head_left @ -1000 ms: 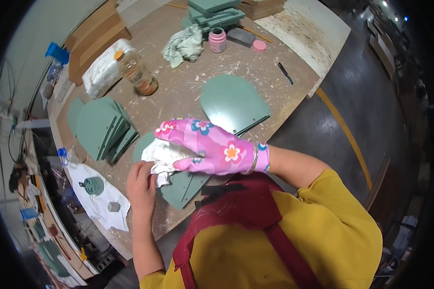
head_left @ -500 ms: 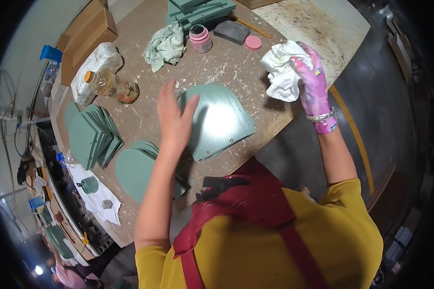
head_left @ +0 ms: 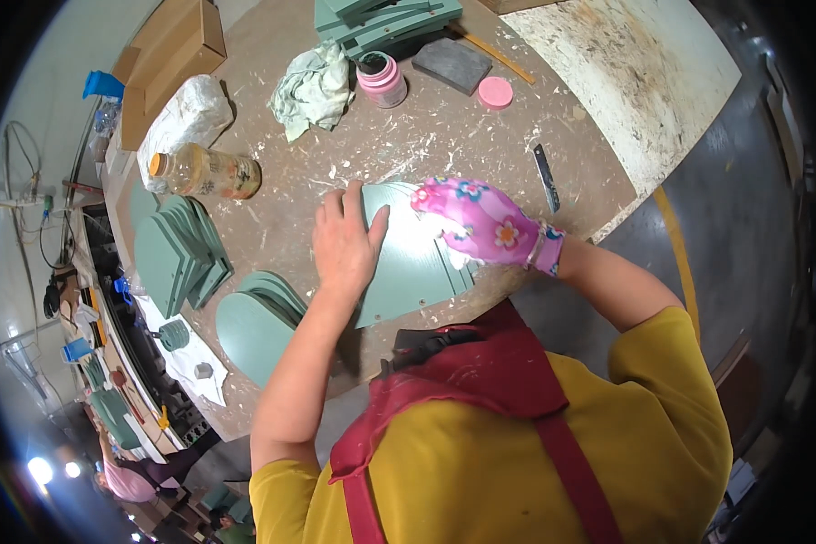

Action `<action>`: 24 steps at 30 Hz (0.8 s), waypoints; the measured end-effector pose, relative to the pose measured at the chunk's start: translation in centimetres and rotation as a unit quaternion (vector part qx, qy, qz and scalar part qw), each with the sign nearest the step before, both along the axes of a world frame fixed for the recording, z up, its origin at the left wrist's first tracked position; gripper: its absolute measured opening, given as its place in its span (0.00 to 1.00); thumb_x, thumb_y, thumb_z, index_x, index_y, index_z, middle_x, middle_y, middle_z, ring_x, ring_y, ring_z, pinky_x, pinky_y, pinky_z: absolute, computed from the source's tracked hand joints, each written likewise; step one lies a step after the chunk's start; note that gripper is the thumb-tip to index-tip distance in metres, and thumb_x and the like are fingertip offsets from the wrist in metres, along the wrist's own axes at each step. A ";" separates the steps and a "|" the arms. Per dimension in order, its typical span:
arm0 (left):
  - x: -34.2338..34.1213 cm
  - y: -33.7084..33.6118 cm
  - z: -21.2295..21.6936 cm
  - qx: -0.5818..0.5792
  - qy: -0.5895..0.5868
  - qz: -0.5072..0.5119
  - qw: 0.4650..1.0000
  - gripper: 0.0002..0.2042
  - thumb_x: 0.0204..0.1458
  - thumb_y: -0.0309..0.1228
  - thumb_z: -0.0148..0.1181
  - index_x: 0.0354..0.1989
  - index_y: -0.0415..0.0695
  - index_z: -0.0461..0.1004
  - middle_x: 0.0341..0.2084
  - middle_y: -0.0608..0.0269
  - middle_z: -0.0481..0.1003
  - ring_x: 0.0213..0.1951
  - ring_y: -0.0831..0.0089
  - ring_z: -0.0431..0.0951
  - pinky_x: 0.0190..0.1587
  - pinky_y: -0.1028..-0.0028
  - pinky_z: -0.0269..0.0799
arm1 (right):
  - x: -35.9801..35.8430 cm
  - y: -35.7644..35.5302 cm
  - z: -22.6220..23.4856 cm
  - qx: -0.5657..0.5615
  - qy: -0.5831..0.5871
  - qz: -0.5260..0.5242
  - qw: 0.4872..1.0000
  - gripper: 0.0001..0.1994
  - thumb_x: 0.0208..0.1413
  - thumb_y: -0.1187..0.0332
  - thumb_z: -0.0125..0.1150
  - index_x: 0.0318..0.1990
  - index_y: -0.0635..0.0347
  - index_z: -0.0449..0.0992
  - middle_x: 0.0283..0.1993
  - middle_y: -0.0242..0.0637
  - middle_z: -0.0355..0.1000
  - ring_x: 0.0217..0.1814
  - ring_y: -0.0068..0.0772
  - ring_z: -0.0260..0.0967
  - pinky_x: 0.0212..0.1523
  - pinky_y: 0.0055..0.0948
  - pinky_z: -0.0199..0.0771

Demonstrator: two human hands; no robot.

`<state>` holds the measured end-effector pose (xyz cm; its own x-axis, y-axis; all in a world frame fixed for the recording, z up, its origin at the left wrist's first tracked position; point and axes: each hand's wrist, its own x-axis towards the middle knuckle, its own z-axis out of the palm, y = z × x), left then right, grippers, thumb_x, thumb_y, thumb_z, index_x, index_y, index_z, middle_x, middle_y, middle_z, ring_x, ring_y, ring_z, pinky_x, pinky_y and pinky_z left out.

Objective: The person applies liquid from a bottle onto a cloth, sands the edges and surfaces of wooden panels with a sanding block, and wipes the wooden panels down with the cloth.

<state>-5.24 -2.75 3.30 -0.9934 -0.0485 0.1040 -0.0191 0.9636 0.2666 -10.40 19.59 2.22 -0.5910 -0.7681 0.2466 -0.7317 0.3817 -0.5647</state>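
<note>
In front of me lies a small stack of sage-green wooden panels (head_left: pixel 399 276) with one rounded end. My bare left hand (head_left: pixel 346 238) rests flat against its left side, fingers stretched out and thumb apart, holding nothing. My right hand (head_left: pixel 485 222), in a pink flowered glove, is closed on a white cloth (head_left: pixel 433 224) and presses it on the top panel's right part. Most of the cloth is hidden under the glove. To the left of my left forearm are more rounded green panels (head_left: pixel 254 331).
A utility knife (head_left: pixel 546 179) lies to the right. Farther back are an open pink jar (head_left: pixel 382 83), its pink lid (head_left: pixel 495 92), a dark grey block (head_left: pixel 451 65), a crumpled rag (head_left: pixel 311 89) and stacked green pieces (head_left: pixel 390 25). A plastic bottle (head_left: pixel 207 172) stands left, beside fanned panels (head_left: pixel 177 254).
My right hand has brought the cloth left and down onto the top panel, uncovering the utility knife. My left hand has shifted slightly right and settled on the panel's edge.
</note>
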 end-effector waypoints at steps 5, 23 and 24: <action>-0.3 0.3 0.6 0.026 -0.028 -0.005 0.999 0.24 0.54 0.41 0.56 0.56 0.43 0.65 0.47 0.48 0.68 0.47 0.50 0.69 0.49 0.59 0.66 | -5.5 -3.1 -1.5 -0.006 0.009 0.006 1.000 0.23 0.53 0.63 0.57 0.58 0.48 0.69 0.57 0.39 0.69 0.57 0.40 0.67 0.56 0.39 0.67; -0.2 0.1 -0.1 0.024 -0.005 0.008 1.000 0.25 0.52 0.44 0.57 0.56 0.45 0.66 0.48 0.51 0.68 0.46 0.52 0.70 0.48 0.59 0.68 | -3.7 0.6 0.9 -0.119 -0.374 -0.078 0.916 0.21 0.51 0.62 0.55 0.52 0.59 0.73 0.44 0.43 0.75 0.46 0.34 0.74 0.47 0.31 0.73; -0.2 0.1 -0.3 0.024 0.004 0.007 1.000 0.25 0.51 0.45 0.58 0.55 0.45 0.67 0.47 0.51 0.69 0.46 0.53 0.70 0.46 0.59 0.69 | -4.0 -0.9 1.0 -0.130 -0.388 -0.115 0.905 0.21 0.50 0.62 0.55 0.52 0.58 0.73 0.43 0.43 0.75 0.45 0.34 0.74 0.47 0.31 0.73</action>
<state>-5.44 -2.69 3.03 -0.9917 -0.0680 0.1090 -0.0308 0.9496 0.3120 -14.35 18.74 3.23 -0.8009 -0.5777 -0.1573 0.0071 0.2536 -0.9673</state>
